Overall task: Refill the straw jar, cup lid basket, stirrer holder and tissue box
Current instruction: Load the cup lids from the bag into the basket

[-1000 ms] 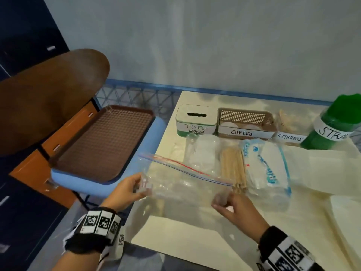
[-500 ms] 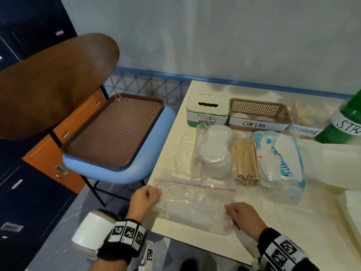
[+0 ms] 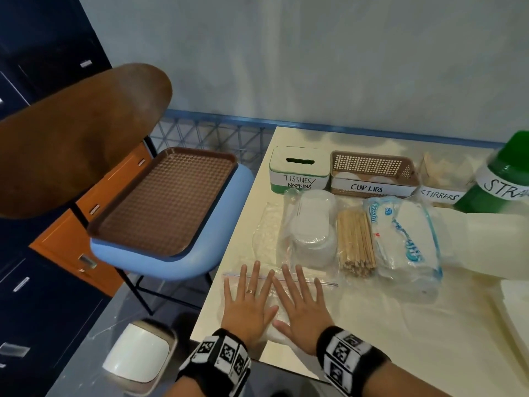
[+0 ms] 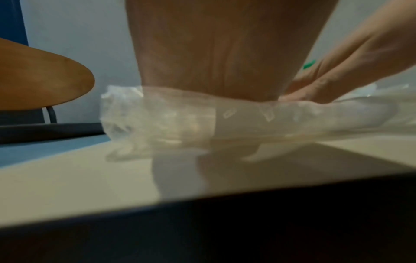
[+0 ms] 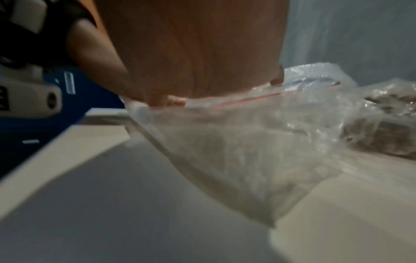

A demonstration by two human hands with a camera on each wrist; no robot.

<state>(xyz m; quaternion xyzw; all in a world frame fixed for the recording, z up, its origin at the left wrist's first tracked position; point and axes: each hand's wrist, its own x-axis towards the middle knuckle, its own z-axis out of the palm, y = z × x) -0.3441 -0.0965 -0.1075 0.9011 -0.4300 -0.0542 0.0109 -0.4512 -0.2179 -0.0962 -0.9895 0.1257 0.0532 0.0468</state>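
An empty clear zip bag point(image 3: 329, 283) lies flat at the table's near left corner. My left hand point(image 3: 248, 299) and right hand point(image 3: 300, 299) press on it side by side, palms down, fingers straight and spread. The bag point(image 4: 157, 122) bulges under the left palm, and in the right wrist view the same bag point(image 5: 247, 142) shows its red zip line. Behind it lie bagged cup lids point(image 3: 313, 224), wooden stirrers point(image 3: 356, 242) and a tissue pack point(image 3: 403, 242). At the back stand the tissue box point(image 3: 299, 170), cup lid basket point(image 3: 372, 174), stirrer holder point(image 3: 442, 181) and green straw jar point(image 3: 501, 179).
A blue chair point(image 3: 200, 253) carrying a brown tray point(image 3: 166, 199) stands just left of the table point(image 3: 400, 325). Its brown backrest point(image 3: 71, 138) rises at far left. White paper sheets point(image 3: 501, 239) lie at the right. A white bin point(image 3: 137, 359) sits on the floor below.
The zip bag, held up by both hands a second ago, now lies on the table. Both hands have let go of it and flattened on top of it, close together.
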